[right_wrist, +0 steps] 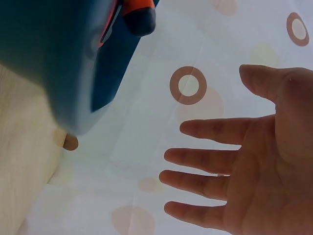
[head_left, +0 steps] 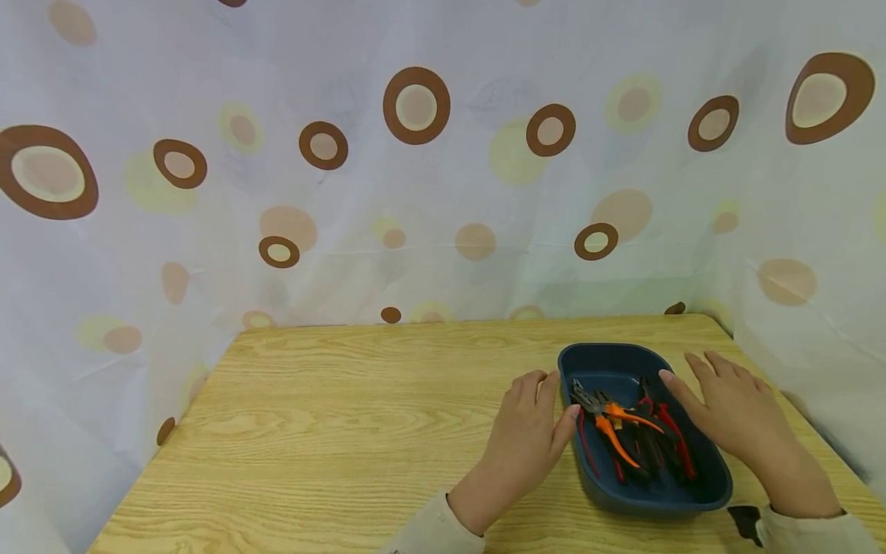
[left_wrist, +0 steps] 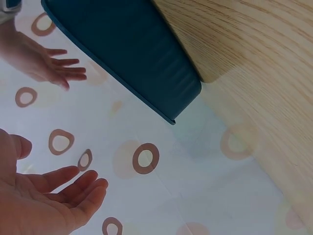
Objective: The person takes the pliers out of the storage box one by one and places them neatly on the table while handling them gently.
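Note:
A dark blue plastic basin (head_left: 609, 492) stands at the right side of the wooden table. Inside it lie several pliers, among them orange-handled pliers (head_left: 623, 419) on top and red-handled pliers (head_left: 678, 442) at the right. My left hand (head_left: 522, 431) is beside the basin's left wall, fingers relaxed and slightly bent. Over on the other side, my right hand (head_left: 744, 412) hovers by the right rim with its fingers spread. In the right wrist view, the right hand (right_wrist: 254, 166) has straight fingers apart from the basin (right_wrist: 73, 88). Neither hand holds anything.
The wood-grain table (head_left: 332, 431) extends to the left of the basin. A white curtain (head_left: 457, 192) with brown rings and pale spots hangs behind the table and along its sides. A small black object (head_left: 746, 523) is by the right sleeve.

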`<state>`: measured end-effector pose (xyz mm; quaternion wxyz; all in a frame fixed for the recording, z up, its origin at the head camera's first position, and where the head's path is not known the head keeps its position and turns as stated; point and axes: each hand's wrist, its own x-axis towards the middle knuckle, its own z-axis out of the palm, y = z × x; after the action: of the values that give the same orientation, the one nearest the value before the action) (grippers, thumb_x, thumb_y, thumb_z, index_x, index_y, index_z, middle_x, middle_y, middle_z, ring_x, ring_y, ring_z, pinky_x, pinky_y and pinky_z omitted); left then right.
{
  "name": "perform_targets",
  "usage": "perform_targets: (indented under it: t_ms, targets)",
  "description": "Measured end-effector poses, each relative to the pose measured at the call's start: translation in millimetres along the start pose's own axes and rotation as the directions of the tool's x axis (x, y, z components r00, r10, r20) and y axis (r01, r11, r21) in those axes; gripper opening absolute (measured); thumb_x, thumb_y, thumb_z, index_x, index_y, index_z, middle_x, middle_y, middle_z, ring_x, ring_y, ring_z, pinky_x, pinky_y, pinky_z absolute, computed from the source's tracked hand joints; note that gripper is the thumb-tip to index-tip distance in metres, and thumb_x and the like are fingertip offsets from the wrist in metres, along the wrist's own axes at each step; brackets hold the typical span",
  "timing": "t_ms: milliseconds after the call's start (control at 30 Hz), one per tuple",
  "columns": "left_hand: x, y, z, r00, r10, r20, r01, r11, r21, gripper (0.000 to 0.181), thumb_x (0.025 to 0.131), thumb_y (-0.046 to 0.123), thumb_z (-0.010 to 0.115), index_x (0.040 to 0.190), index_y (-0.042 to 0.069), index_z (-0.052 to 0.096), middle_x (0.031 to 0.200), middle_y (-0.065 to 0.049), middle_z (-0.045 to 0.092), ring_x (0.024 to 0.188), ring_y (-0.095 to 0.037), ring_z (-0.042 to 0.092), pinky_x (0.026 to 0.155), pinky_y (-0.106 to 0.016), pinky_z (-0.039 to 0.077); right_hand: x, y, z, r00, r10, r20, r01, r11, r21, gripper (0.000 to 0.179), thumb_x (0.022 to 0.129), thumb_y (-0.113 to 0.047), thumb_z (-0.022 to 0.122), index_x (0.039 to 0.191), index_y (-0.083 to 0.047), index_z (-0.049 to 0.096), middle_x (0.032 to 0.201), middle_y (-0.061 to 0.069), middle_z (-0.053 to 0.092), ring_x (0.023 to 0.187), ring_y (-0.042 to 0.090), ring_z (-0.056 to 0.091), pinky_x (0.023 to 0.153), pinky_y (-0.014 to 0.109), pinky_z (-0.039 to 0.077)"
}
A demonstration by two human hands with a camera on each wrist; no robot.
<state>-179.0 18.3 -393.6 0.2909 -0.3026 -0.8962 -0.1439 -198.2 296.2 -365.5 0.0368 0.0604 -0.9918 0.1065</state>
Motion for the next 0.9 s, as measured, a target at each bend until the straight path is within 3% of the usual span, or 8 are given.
perform_targets:
  t_ms: [200, 467, 667, 900]
  targets:
    - [-1.2, -0.1, -0.7, 1.0, -0.001, 0.011, 0.001, 1.0, -0.002, 0.045, 0.105, 0.034, 0.04, 0.132, 0.0, 0.05, 0.12, -0.01, 0.053, 0.108, -0.02, 0.054, 0.095, -0.029, 0.044, 2.2, 7, 3, 0.999, -0.014, 0.042, 0.013, 1.0, 0.016, 0.079, 0.102, -0.052, 0.031, 0.135, 0.02, 0.038, 0.131, 0.048, 0.032, 0.113, 0.066, 0.034, 0.083, 0.074, 0.032]
    - [-1.9, 0.4, -1.6, 0.998, -0.015, 0.056, 0.016, 1.0, -0.016, 0.047, 0.105, 0.035, 0.036, 0.135, 0.001, 0.048, 0.122, -0.01, 0.052, 0.111, -0.02, 0.052, 0.096, -0.029, 0.043, 4.9, 17, 10, 0.993, -0.043, 0.112, 0.025, 0.987, 0.157, 0.076, 0.103, -0.047, 0.032, 0.136, 0.021, 0.033, 0.132, 0.05, 0.029, 0.114, 0.068, 0.031, 0.084, 0.074, 0.031]
    - [-3.0, 0.9, -0.1, 0.999, -0.013, 0.049, 0.014, 1.0, -0.026, 0.046, 0.105, 0.034, 0.037, 0.134, 0.001, 0.048, 0.12, -0.01, 0.052, 0.109, -0.02, 0.052, 0.095, -0.03, 0.044, 4.5, 20, 13, 0.989, -0.056, 0.136, 0.021, 0.969, 0.247, 0.074, 0.104, -0.043, 0.033, 0.135, 0.023, 0.031, 0.132, 0.05, 0.029, 0.117, 0.068, 0.028, 0.089, 0.073, 0.028]
    - [-4.0, 1.6, 0.8, 1.0, -0.006, 0.024, 0.008, 0.999, -0.043, 0.045, 0.105, 0.034, 0.037, 0.133, 0.0, 0.049, 0.119, -0.011, 0.051, 0.108, -0.021, 0.053, 0.094, -0.03, 0.044, 8.1, 27, 15, 0.99, -0.052, 0.134, 0.018, 0.97, 0.244, 0.071, 0.105, -0.039, 0.03, 0.129, 0.028, 0.036, 0.127, 0.05, 0.037, 0.112, 0.065, 0.04, 0.085, 0.068, 0.037]
